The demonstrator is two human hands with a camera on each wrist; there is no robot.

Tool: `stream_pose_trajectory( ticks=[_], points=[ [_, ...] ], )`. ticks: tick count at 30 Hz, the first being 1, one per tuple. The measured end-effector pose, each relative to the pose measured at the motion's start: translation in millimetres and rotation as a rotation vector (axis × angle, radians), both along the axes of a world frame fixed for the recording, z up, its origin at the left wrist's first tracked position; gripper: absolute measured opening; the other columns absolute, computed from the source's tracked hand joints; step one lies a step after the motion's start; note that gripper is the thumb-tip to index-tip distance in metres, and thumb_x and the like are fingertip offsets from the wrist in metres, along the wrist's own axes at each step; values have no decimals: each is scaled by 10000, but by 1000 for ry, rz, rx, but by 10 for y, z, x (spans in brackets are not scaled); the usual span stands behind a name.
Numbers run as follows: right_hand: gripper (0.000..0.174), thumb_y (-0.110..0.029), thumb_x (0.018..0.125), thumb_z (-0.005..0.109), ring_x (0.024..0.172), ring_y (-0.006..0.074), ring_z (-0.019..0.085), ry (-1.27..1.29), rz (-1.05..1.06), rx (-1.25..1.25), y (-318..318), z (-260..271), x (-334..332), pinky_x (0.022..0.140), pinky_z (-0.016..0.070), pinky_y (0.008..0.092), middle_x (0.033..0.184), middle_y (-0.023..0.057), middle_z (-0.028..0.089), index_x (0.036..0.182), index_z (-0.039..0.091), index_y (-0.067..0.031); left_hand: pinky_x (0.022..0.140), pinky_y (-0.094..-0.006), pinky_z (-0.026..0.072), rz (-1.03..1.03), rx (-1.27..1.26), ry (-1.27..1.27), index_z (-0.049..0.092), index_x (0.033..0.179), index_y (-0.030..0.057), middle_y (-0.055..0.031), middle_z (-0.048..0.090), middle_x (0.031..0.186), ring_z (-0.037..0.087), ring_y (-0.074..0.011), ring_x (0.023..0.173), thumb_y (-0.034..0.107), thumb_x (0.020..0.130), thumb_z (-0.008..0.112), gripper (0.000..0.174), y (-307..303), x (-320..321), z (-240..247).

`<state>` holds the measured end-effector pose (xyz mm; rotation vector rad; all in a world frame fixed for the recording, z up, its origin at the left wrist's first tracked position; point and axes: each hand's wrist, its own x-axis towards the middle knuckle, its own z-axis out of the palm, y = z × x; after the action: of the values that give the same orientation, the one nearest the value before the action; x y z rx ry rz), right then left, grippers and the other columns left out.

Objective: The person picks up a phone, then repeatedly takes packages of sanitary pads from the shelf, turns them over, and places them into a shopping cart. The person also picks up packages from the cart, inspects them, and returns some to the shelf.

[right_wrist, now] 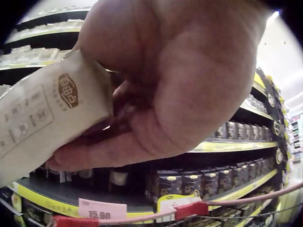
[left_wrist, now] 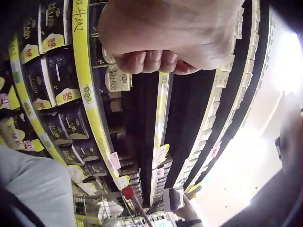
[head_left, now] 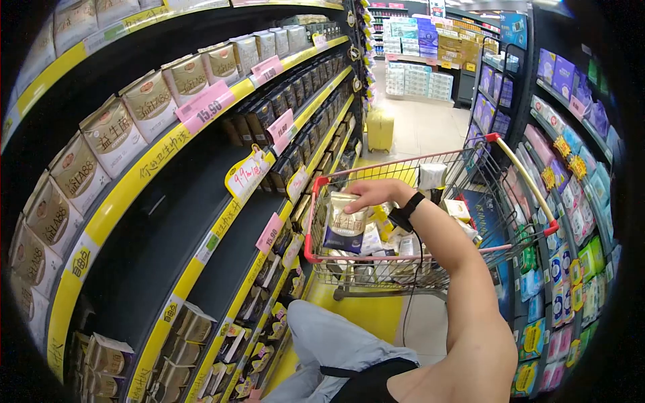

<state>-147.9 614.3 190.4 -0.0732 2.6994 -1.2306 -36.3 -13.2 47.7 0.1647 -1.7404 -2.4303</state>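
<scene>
My right hand (head_left: 376, 193) grips a cream-and-purple packet of sanitary pads (head_left: 345, 228) from its top, over the near left end of the shopping cart (head_left: 393, 257). In the right wrist view the thumb and fingers curl round one end of the packet (right_wrist: 45, 111). Other packets, among them a white one (head_left: 370, 239), lie piled in the cart's wire basket. My left hand (left_wrist: 170, 35) is outside the head view; its own wrist view shows loosely curled fingers and nothing held, in front of the shelves.
Stocked shelves (head_left: 149, 161) with yellow edges and pink price tags run along the left. More goods hang and stand on the right-hand rack (head_left: 571, 201). A yellow suitcase (head_left: 380, 130) stands in the aisle beyond the cart. A thin cable (head_left: 419, 269) hangs from my right wrist.
</scene>
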Motion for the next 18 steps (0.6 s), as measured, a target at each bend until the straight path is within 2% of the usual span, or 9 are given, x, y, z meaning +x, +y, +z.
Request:
stream_pose_trajectory(
  ticks=[4,5,7,8,10,12,14,16,18],
  points=[
    [488,-416,897,703,951,119,557,25,224,-21,-604,350,-144,825,474,314,1016,38,654,1112,617,14,644,-275,334,-9,-180,43,445,741,70,-30,453,741,403,-121,703,165,1019,475,296,-41,90,-95],
    [476,-404,896,707,963,126,556,198,290,40,-623,222,-320,825,477,317,1022,47,642,1120,606,4,629,-271,327,-10,-233,48,459,739,66,-19,449,729,401,-115,690,169,1016,482,296,-44,113,-129],
    [469,-348,899,717,997,127,541,171,302,-36,-1082,630,-320,857,467,313,1025,63,622,1191,571,-11,600,-263,313,32,-348,65,486,735,59,2,440,706,397,-103,665,176,1009,495,299,-104,143,-166],
    [466,-320,910,707,984,118,544,321,349,-87,-1215,656,-441,848,470,305,1016,45,614,1212,557,0,585,-259,307,63,-406,66,499,733,55,12,436,695,394,-96,652,180,1006,502,301,-161,166,-162],
    [458,-292,909,704,962,115,545,338,326,-403,-1645,863,-594,836,472,300,1005,27,605,1209,554,19,579,-258,303,87,-448,39,503,730,52,26,423,679,383,-90,636,187,1005,509,307,-182,191,-46],
    [430,-256,899,704,943,105,544,511,304,-333,-1960,1002,-944,837,469,294,1003,14,599,1193,554,19,573,-259,301,89,-439,33,505,725,52,33,416,670,376,-85,627,193,1003,518,312,-132,227,152],
    [399,-271,855,751,878,125,568,744,225,-283,-2397,1176,-1180,782,476,297,943,67,634,1096,583,-1,567,-260,298,79,-401,78,504,718,56,35,415,667,374,-82,626,199,1000,531,317,-89,264,365],
    [460,-275,819,788,872,142,576,861,229,-430,-2870,1263,-1475,784,486,312,934,84,629,1115,562,-4,563,-257,309,122,-408,63,504,707,64,31,417,654,374,-84,617,186,986,559,309,-197,293,29],
    [486,-277,796,813,866,169,589,978,252,-332,-3294,1317,-1753,784,493,328,928,105,624,1093,536,-10,565,-254,319,114,-491,125,504,710,66,29,422,652,383,-85,619,178,980,568,299,-265,328,-82]
  ],
)
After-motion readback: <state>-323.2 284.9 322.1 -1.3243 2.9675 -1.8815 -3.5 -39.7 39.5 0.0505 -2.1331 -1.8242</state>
